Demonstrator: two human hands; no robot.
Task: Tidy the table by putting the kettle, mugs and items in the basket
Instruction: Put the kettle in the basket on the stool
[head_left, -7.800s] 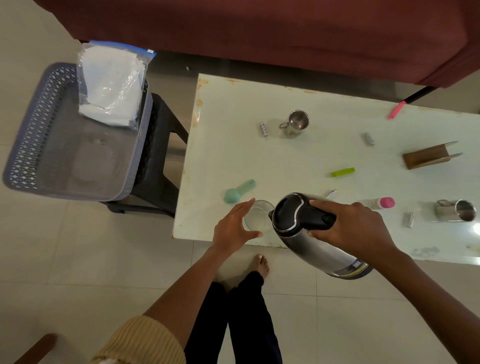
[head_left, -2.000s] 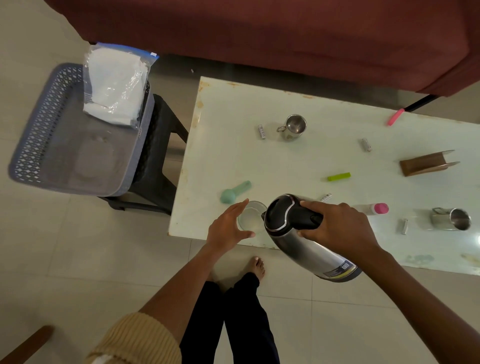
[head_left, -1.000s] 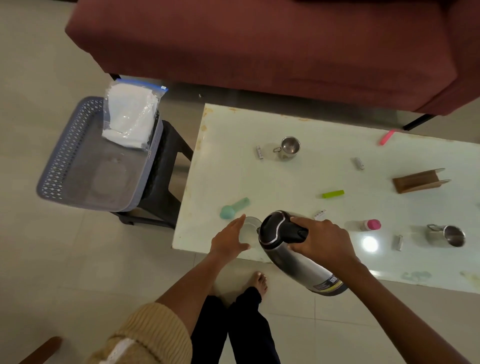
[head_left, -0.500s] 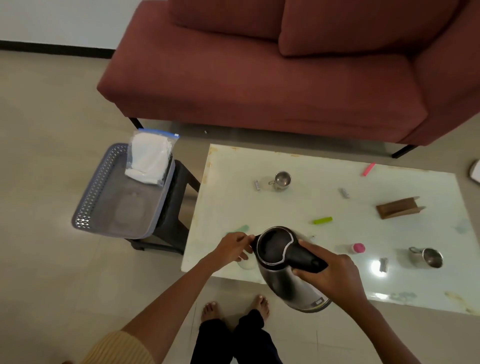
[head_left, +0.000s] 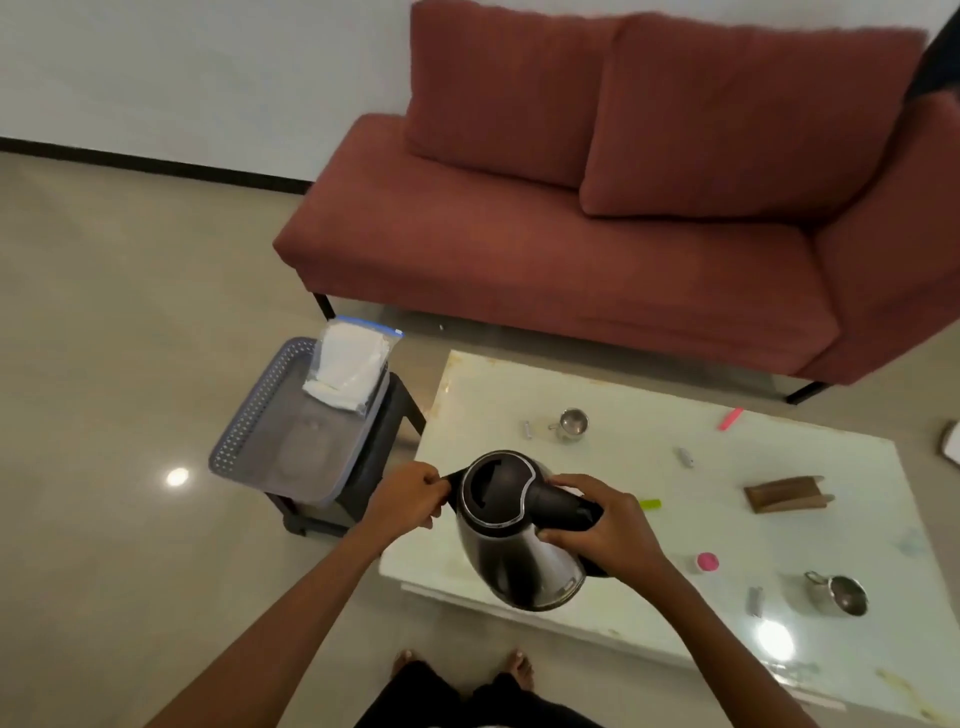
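1. nearest, two bare feet (head_left: 514, 667) stand on the floor just short of the table (head_left: 649, 618).
2. next, the right hand (head_left: 602, 530) has its fingers clamped on the black handle of the steel kettle (head_left: 511, 540), which hangs in the air over the table's near left corner, lid up.
3. beside it, the left hand (head_left: 408, 499) has its fingers pinched together on the kettle's spout side; whether something small is held there i cannot tell.
4. right of the kettle on the table lie a pink-capped item (head_left: 706, 562), a small grey piece (head_left: 755, 601) and a steel mug (head_left: 839, 593).
5. further back sit a green marker (head_left: 650, 504), a wooden holder (head_left: 784, 493), another steel mug (head_left: 570, 423) and a pink marker (head_left: 730, 419).
6. left of the table, the grey basket (head_left: 249, 415) rests on a dark stool (head_left: 384, 441), with a clear bag of white cloth (head_left: 350, 371) leaning on its far end.
7. farthest, a red sofa (head_left: 571, 234) stands against the wall.
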